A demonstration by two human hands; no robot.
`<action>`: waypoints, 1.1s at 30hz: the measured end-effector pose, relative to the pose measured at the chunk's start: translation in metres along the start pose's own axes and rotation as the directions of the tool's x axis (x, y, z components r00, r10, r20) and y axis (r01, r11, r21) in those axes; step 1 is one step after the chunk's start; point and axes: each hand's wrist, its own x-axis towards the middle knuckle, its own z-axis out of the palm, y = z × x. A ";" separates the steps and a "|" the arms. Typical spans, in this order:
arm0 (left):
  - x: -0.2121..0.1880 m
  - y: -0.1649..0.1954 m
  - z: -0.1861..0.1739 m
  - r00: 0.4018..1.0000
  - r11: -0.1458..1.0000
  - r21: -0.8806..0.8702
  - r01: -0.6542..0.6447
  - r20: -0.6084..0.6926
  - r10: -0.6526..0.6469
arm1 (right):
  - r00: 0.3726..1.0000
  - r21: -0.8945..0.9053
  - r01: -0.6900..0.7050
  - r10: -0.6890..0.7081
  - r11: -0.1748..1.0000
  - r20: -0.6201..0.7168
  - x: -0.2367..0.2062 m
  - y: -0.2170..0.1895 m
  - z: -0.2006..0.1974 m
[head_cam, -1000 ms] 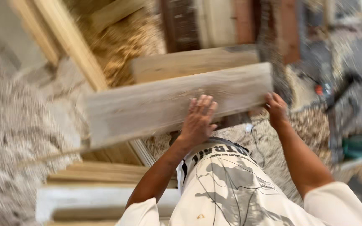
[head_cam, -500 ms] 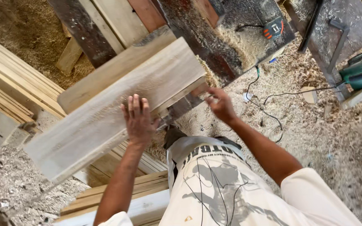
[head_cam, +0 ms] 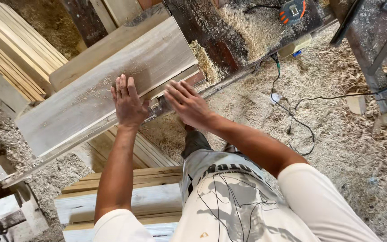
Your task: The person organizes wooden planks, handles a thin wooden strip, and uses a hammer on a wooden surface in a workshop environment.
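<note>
Board: a long, wide, pale wooden board [head_cam: 108, 87] lies tilted across the far left of the scene, with a dusting of sawdust on its top.
Under it: more boards are stacked below, and a thin strip [head_cam: 175, 87] sticks out at its near right edge.
Left hand: the left hand [head_cam: 128, 103] lies flat on the board near its near edge, fingers [head_cam: 122, 87] straight and close together, pressing and not gripping.
Right hand: the right hand [head_cam: 189, 104] is open with fingers spread, just beside the board's right end. It looks blurred, and I cannot tell if it touches the wood.
Near stack: flat pale planks [head_cam: 126, 197] lie piled near the person's left arm.
Far left: a bundle of thin slats [head_cam: 19, 54] leans there.
Floor: the floor [head_cam: 337, 134] is thick with sawdust and shavings. A black cord [head_cam: 301, 125] snakes across it on the right.
Far right: an orange and black power tool [head_cam: 292, 10] sits in sawdust on a dark bench.
What could go wrong: the board may slip or tip, since only flat palms hold it and sawdust makes it slippery. A splinter could prick a bare hand. A foot could catch on the cord.
</note>
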 end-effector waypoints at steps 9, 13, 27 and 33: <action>-0.004 -0.006 0.021 0.999 0.998 0.056 -0.016 -0.049 0.019 | 1.000 -0.087 0.014 -0.013 0.996 0.016 0.066 0.012 0.016; -0.001 -0.010 0.019 0.997 0.999 0.039 -0.023 -0.068 0.026 | 1.000 -0.157 0.028 -0.027 0.987 0.007 0.081 0.017 0.027; 0.064 -0.023 -0.006 0.999 0.998 0.055 0.013 0.029 -0.015 | 0.999 -0.161 -0.043 0.039 0.986 -0.025 0.142 0.040 0.046; 0.069 -0.031 0.003 0.999 0.995 0.096 -0.022 0.027 0.019 | 0.998 -0.116 -0.053 0.049 0.992 -0.036 0.149 0.042 0.053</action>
